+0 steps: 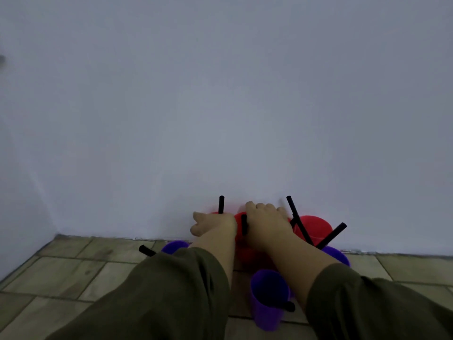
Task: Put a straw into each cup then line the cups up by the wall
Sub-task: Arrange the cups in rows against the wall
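Red and smooth, three round plastic cups stand by the pale wall (220, 94), on a floor (73, 278) of dull tiles with dark lines between them. The left red cup (214, 213) is mostly hidden behind the left hand (213, 225). A thin black upright straw (221, 204) pokes out of it. The left hand lies against that cup, but I cannot tell if it is holding or only touching. The right hand (267, 218) sits on the middle red cup (247, 251). Its fingers curl down over the far side and grip it. A short bit of the middle straw (244, 224) shows between the two hands. The right red cup (316, 227) stands just beside, away from the hands, and its leaning straw (297, 219) tips left. Three purple cups sit nearer: the left purple cup (175, 246), the right purple cup (338, 257) and the near purple cup (268, 298), each with a black straw. Soft green sleeves (171, 290) cover both arms.
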